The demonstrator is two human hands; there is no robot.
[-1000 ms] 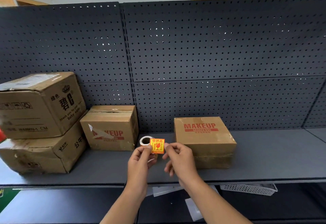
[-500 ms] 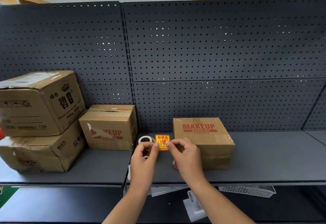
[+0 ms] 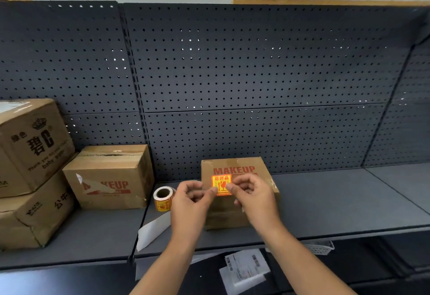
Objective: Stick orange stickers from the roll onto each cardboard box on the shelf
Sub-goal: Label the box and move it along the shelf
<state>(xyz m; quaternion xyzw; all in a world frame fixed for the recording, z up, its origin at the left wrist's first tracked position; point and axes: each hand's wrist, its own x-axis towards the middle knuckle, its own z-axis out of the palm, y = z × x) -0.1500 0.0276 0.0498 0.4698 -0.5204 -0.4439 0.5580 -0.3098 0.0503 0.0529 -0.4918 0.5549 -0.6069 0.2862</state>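
Pinching the orange sticker (image 3: 221,184) by its edges with our left hand (image 3: 193,199) and right hand (image 3: 254,198), we hold it over the right-hand MAKEUP box (image 3: 223,215); the roll (image 3: 163,198) sits just left of that box on the shelf (image 3: 337,201).

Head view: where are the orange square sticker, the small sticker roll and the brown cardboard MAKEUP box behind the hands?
Orange square sticker (image 3: 221,182): head view, centre of printed face.
Small sticker roll (image 3: 164,205): head view, orange outer wrap.
Brown cardboard MAKEUP box (image 3: 221,212): head view, front face.
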